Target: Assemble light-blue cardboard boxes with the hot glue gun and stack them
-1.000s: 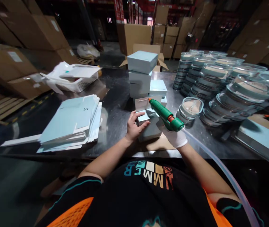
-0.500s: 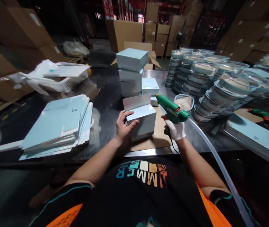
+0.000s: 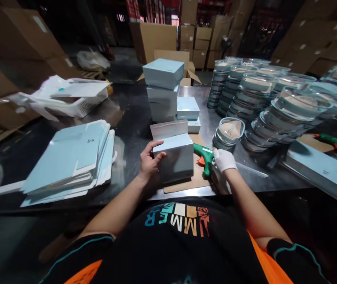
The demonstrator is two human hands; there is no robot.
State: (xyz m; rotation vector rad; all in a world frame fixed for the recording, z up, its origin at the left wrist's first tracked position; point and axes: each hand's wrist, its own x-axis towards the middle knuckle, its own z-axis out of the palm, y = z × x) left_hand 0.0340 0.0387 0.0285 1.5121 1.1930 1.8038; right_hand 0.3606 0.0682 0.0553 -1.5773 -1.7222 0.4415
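— Fingers (image 3: 156,149) of my left hand (image 3: 148,162) were curled over the near upper corner of the pale blue box (image 3: 174,159), thumb on its left face; what of the other side?

— My gloved right hand (image 3: 223,159) lay on the green glue gun (image 3: 204,157), fingers closed over its body; gun was down on the brown cardboard sheet (image 3: 196,178), just right of the box; its clear hose (image 3: 251,169) ran off to the right.

— Where did the box sit?

— Upright on that sheet at the near edge of the metal table (image 3: 133,118), rear flap (image 3: 168,129) standing open; finished boxes (image 3: 162,88) were stacked just behind; flat blue blanks (image 3: 70,156) were piled well to the left; stacks of clear lidded dishes (image 3: 263,98) stood to the right, one short stack (image 3: 229,132) near the gun.
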